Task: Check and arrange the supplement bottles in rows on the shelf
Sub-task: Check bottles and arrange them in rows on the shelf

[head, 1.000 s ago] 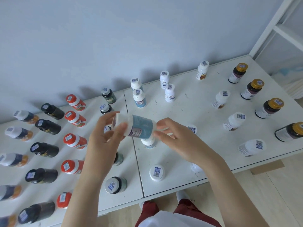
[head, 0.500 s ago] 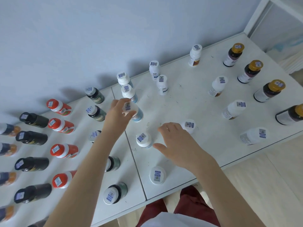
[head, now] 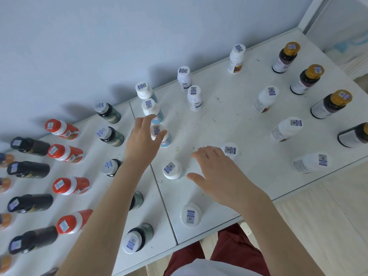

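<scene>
Cupping a blue bottle (head: 166, 139) on the shelf (head: 229, 116)

Curving the left hand (head: 142, 140) round that bottle's white cap, thumb across the front, fingers spread above; cannot tell whether gripping or only touching. Upright near the middle of the shelf, just at 3 o'clock of the seam between the two panels, third down a row, with two more blue ones (head: 150, 108) close at 12 o'clock, toward the wall (head: 99, 46).

Spreading the right hand (head: 221, 176) palm down at 4 o'clock of the blue bottle, wide open, gripping nothing. Just off its fingertips at 1 o'clock, a white cap (head: 230, 150). Just beside its thumb at 9 o'clock, a second cap (head: 172, 169). Toward the front edge at 7 o'clock, a third cap (head: 190, 214).

Further out at 12 o'clock, two slim white bottles (head: 194, 98), one behind the other. At 2 o'clock, a row of white bottles (head: 263, 100) with brown on the labels, and beyond them, along the far end, a row of gold-cap bottles (head: 305, 80).

At 9 o'clock of the left hand, a row of green bottles (head: 110, 136), partly hidden under the forearm. Further at 9 o'clock, red bottles (head: 65, 153), then black bottles (head: 29, 169), all in rows. At the picture's left edge, orange bottles (head: 6, 160), cut off and blurred.
</scene>
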